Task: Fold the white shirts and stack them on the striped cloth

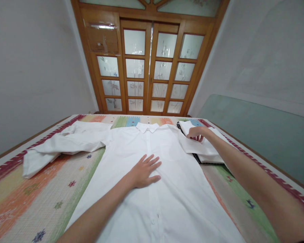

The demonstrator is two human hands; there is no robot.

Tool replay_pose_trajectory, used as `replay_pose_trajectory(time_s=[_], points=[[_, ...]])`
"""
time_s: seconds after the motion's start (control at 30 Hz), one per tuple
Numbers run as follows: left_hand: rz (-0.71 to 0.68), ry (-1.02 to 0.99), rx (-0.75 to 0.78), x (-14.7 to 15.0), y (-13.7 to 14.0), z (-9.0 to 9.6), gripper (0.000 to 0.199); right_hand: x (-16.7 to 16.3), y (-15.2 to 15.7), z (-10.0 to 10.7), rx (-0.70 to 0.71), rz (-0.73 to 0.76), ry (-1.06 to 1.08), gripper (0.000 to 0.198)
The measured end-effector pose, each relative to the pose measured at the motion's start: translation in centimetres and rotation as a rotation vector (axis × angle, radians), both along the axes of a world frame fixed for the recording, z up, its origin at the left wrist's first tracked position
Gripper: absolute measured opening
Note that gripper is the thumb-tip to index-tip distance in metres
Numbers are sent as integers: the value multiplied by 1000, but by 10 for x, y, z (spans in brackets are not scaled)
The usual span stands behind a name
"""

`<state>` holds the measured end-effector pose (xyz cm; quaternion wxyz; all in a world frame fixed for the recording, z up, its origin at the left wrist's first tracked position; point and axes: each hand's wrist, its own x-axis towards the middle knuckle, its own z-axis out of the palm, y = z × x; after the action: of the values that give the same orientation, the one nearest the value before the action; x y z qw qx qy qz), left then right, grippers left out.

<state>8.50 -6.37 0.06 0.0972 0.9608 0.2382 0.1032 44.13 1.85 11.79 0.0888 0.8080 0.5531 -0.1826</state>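
Observation:
A white collared shirt lies front side up with its collar at the far end and its button strip running down the middle. Flat on its chest rests my left hand, fingers spread and holding nothing. My right hand is at the shirt's right sleeve, fingers curled down and pinching white cloth; the fingertips are partly hidden. That sleeve lies over a stack of white and black folded cloth. On the other side, rumpled white cloth stretches out from the shirt's left shoulder.
Beneath everything is a patterned, striped bed cover with a dark red and white border. A pale green panel stands along the right side. Wooden doors with frosted panes stand beyond the far edge, between grey walls.

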Motion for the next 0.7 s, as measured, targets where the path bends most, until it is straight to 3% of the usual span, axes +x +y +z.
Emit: replay_pose_trajectory(time_s=[0.1, 0.2, 0.33, 0.47, 0.6, 0.7], points=[[3, 9, -3, 0, -1, 2, 62, -5, -8, 2, -158, -1, 33, 52], [7, 21, -16, 1, -2, 5, 62, -11, -16, 2, -124, 81, -3, 61], [15, 27, -18, 1, -3, 7, 62, -19, -24, 0, -48, 135, -61, 51], [17, 32, -15, 0, -2, 7, 62, -16, -26, 2, 68, 92, -51, 38], [19, 33, -21, 0, -3, 6, 63, 4, -28, 9, 156, 25, 184, 28], [15, 25, -19, 0, -2, 4, 63, 24, -28, 15, 252, -42, 386, 31]])
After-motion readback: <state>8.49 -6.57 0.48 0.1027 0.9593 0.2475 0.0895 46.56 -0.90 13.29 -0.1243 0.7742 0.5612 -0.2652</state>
